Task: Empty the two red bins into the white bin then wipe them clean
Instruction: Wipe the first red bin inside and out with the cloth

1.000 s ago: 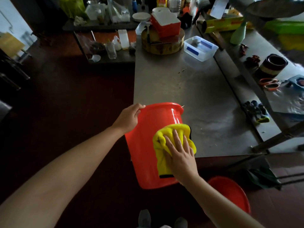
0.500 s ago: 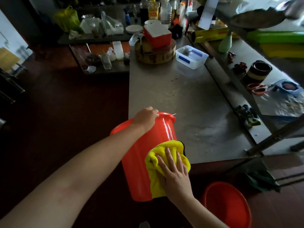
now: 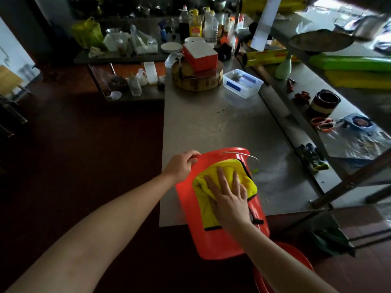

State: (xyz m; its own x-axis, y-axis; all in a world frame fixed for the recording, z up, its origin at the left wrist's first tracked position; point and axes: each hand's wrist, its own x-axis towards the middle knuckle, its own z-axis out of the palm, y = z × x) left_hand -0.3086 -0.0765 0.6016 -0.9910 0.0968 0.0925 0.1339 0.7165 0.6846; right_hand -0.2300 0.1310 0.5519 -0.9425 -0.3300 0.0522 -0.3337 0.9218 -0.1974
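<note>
A red bin [image 3: 213,240] lies tilted on its side over the near edge of the steel table [image 3: 211,123], its rim pointing away from me. My left hand [image 3: 182,166] grips the rim at the upper left. A yellow cloth [image 3: 203,187] is spread on the bin's outer wall, and my right hand [image 3: 228,195] presses flat on it with fingers straight. A second red bin [image 3: 296,269] stands on the floor below, partly hidden by my right forearm. No white bin is in sight.
At the table's far end stand a round wooden block [image 3: 196,81] with a red-and-white box on it and a clear plastic container [image 3: 243,83]. Shelves with tape rolls and small items run along the right. Bottles and bags crowd the back counter. Dark floor lies to the left.
The bin has swung so its base points toward me. My right hand with the cloth slid up the wall toward the rim. My left hand kept its hold on the rim.
</note>
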